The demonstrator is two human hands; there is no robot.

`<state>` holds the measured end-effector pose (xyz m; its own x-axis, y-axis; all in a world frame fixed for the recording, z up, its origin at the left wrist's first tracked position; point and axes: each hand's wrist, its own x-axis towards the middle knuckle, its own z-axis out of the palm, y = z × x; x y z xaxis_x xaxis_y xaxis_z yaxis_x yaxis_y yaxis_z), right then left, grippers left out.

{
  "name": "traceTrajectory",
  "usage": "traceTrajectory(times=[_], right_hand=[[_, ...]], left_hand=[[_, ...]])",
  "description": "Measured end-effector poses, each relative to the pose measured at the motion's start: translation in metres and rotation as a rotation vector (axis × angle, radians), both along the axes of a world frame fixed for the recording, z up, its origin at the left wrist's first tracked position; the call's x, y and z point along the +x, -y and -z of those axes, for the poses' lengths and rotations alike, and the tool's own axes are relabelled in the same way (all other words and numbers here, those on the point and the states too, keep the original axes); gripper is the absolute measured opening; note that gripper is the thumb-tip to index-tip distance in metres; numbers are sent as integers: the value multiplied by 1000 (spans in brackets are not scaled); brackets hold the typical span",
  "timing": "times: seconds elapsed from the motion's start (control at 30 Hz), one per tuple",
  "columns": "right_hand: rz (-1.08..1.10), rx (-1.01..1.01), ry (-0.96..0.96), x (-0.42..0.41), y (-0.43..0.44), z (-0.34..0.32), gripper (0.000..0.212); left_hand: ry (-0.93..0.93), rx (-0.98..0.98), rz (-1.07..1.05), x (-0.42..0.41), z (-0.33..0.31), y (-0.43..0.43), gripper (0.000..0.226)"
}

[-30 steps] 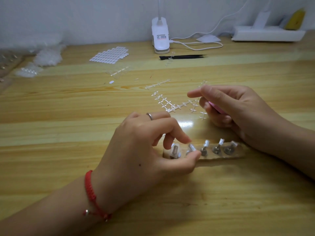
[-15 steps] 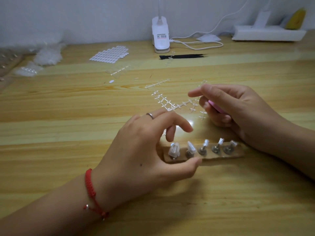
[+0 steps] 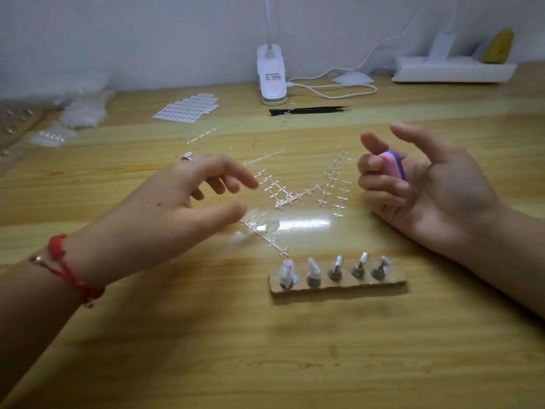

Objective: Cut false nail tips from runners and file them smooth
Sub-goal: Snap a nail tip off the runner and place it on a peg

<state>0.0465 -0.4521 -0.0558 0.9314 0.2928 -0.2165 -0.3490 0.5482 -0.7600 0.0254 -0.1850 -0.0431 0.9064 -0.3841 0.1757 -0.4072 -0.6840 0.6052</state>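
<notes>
My left hand (image 3: 177,202) hovers with fingers spread and loosely bent, holding nothing, its thumb just left of a clear runner with a few nail tips (image 3: 262,224) lying on the table. My right hand (image 3: 418,187) is turned palm up on the right; its lower fingers curl round a pink and purple nail file block (image 3: 393,165), index finger and thumb stretched out. A cardboard strip with several small metal stands (image 3: 339,278) lies in front, and clear tips sit on the two leftmost stands. Empty clear runners (image 3: 306,184) lie between my hands.
A white clip lamp (image 3: 271,78) with its cable stands at the back centre, black tweezers (image 3: 306,110) before it. A sheet of white adhesive tabs (image 3: 187,107) and bags of clear tips (image 3: 82,110) lie back left. A white power strip (image 3: 454,70) sits back right.
My left hand has left the stand strip and moved up and left, fingers opening. My right hand has turned palm up, away from the strip, with the file block now showing.
</notes>
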Motion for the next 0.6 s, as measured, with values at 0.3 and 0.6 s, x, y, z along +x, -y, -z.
traceTrajectory(times=[0.3,0.6], right_hand=[[-25,-88,43,-2,-1,-1,21],[-33,-106,41,-2,-2,0,18]], left_hand=[[27,405,173,8,6,7,45],[94,247,185,10,4,9,29]])
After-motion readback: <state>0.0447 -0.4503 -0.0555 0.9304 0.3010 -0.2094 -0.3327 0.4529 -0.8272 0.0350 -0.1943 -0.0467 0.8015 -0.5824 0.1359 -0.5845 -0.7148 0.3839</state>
